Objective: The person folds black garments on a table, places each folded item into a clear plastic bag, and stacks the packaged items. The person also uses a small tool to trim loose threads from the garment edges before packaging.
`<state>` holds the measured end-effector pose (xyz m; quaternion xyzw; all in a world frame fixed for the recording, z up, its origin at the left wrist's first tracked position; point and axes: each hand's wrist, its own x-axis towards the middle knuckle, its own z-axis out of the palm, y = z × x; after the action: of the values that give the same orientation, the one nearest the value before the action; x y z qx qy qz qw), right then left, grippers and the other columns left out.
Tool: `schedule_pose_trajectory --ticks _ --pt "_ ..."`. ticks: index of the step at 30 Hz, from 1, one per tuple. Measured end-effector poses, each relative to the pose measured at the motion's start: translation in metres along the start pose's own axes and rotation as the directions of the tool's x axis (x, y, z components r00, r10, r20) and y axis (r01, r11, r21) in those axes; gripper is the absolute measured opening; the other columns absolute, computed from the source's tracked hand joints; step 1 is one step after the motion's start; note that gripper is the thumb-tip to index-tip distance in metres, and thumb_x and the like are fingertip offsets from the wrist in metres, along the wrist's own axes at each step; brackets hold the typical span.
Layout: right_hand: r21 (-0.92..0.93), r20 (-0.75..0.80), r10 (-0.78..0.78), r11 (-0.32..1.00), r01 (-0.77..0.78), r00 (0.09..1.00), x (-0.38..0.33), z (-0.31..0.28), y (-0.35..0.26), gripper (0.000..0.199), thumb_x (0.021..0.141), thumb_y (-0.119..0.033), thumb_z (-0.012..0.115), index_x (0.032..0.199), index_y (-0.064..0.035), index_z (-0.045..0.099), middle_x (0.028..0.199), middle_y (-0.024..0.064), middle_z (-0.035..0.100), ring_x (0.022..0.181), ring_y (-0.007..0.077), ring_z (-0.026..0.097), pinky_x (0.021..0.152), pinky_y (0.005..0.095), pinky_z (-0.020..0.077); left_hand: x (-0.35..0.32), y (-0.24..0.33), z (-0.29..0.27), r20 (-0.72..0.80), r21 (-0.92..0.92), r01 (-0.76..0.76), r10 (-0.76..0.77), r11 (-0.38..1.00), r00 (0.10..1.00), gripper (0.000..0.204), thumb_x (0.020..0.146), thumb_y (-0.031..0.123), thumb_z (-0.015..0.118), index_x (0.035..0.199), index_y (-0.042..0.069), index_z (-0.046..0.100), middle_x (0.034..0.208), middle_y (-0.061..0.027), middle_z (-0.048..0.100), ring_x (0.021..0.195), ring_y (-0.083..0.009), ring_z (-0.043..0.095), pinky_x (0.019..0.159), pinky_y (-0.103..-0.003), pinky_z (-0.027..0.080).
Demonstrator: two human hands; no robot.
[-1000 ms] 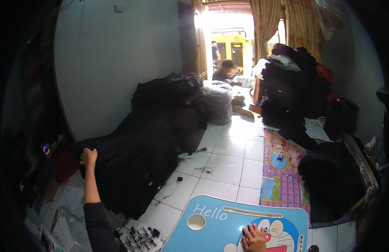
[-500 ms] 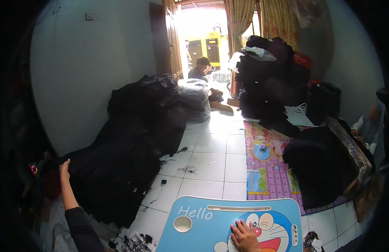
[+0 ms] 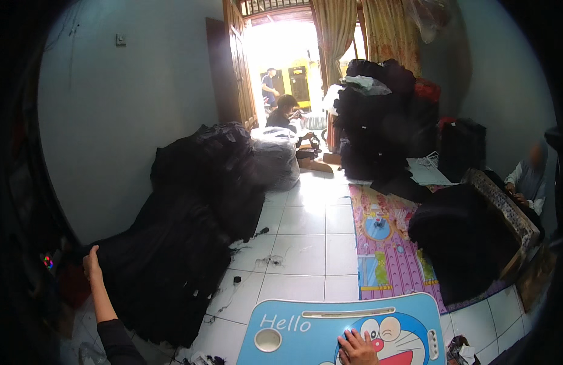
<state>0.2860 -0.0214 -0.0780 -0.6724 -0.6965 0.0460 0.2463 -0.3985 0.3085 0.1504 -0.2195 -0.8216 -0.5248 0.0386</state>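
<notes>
The left hand [image 3: 91, 263] is stretched out to the person's left, its fingers curled over the near edge of a big heap of black garments [image 3: 178, 243] that slopes against the grey wall; it seems to grip the cloth, though how firmly cannot be told. The right hand [image 3: 356, 349] lies flat and open, fingers spread, palm down on a light blue cartoon lap counter [image 3: 293, 328] at the bottom of the view, just beside the printed cat face. The two hands are well apart, with the white tiled floor [image 3: 306, 243] and some loose threads between them.

Behind the heap sits a clear plastic sack of dark cloth [image 3: 275, 158]. To the right lies a colourful play mat [image 3: 385, 243] with another dark pile [image 3: 464, 243] on it, and a tall stack of black clothing [image 3: 379, 115] stands near the open doorway. One person [image 3: 284, 112] sits at the doorway, and another person [image 3: 528, 179] sits at the far right.
</notes>
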Motion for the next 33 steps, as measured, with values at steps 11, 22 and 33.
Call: schedule_pose_trajectory --ticks 11,22,33 --pt "-0.013 -0.026 -0.125 0.992 0.125 0.992 0.013 0.005 -0.004 0.039 0.093 -0.022 0.056 0.127 -0.0025 0.057 0.135 0.0229 0.053 0.131 0.0374 0.047 0.110 0.0580 0.0304 0.016 0.004 0.008 0.246 -0.400 0.060 0.044 0.915 0.968 0.073 0.059 0.035 0.085 0.109 -0.015 0.063 0.118 -0.0234 0.064 0.105 -0.0308 0.062 0.093 -0.044 0.050" --pt "0.852 0.312 -0.123 0.475 -0.221 0.942 0.019 0.012 -0.048 0.045 0.098 -0.024 0.059 0.138 -0.0051 0.051 0.143 0.0195 0.049 0.133 0.0307 0.047 0.112 0.0490 0.0309 -0.347 0.145 -0.096 0.282 -0.931 0.172 0.337 0.322 0.898 0.026 0.083 0.015 0.073 0.098 -0.006 0.070 0.107 -0.0115 0.067 0.091 -0.0181 0.067 0.087 -0.032 0.055" --pt "0.526 0.361 0.180 -0.850 -0.041 0.915 -0.082 -0.066 -0.031 0.064 0.101 -0.043 0.045 0.151 -0.0081 0.025 0.140 0.0137 0.048 0.130 0.0300 0.047 0.108 0.0389 0.0393 -0.684 -0.005 -0.238 0.540 -0.535 0.292 0.586 0.793 -0.604 0.072 0.102 0.028 0.051 0.155 0.003 0.009 0.155 -0.0172 0.015 0.136 -0.0211 0.032 0.116 -0.034 0.021"
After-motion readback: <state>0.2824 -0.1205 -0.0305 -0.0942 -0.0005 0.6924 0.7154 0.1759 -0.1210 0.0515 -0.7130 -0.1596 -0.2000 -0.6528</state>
